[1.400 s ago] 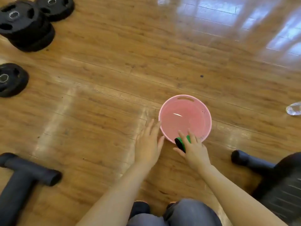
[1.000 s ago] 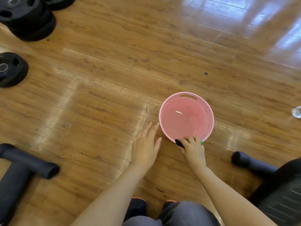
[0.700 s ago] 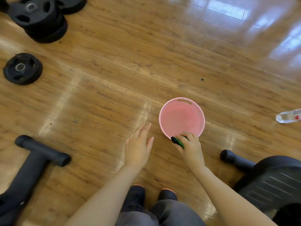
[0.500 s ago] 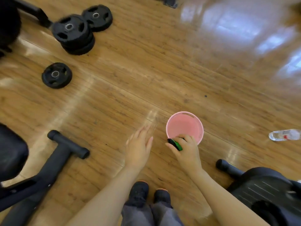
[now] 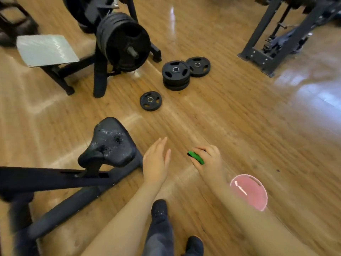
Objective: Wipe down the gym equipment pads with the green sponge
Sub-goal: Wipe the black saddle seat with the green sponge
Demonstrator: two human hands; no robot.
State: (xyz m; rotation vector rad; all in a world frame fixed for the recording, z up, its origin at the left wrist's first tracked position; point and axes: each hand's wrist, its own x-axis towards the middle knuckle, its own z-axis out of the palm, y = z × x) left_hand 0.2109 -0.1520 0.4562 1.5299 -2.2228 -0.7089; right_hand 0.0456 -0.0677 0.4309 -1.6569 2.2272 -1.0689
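standing over the wooden floor (image 5: 239, 111), looking down past my own shoes. right hand (image 5: 208, 159) has the green sponge (image 5: 196, 157) pinched between thumb and curled fingers, a dark backing showing on its upper edge; sponge held up in the air, well clear of any pad. left hand (image 5: 156, 159) empty, fingers straight and together, palm down, hovering just beside the black seat pad (image 5: 110, 143). that pad sits on a dark frame (image 5: 55, 180) to my left, upright on its post, its top speckled with pale marks and a couple of worn pits; cannot tell whether the specks are dust, water or flaked cover. pink bucket (image 5: 252, 194) on the floor behind my right forearm, near my feet, something shiny in it, likely water. judgement: this is the carry step, sponge loaded and on its way to the first pad, no wiping begun on this one as far as i can see. next move calls for swinging the right hand left across my body and laying the sponge's flat face on the seat top, left hand steadying the pad's edge or the frame so it doesn't wobble. farther off: loose weight plates (image 5: 176, 74), a loaded rack (image 5: 125, 39), a bench with a pale top (image 5: 46, 49).
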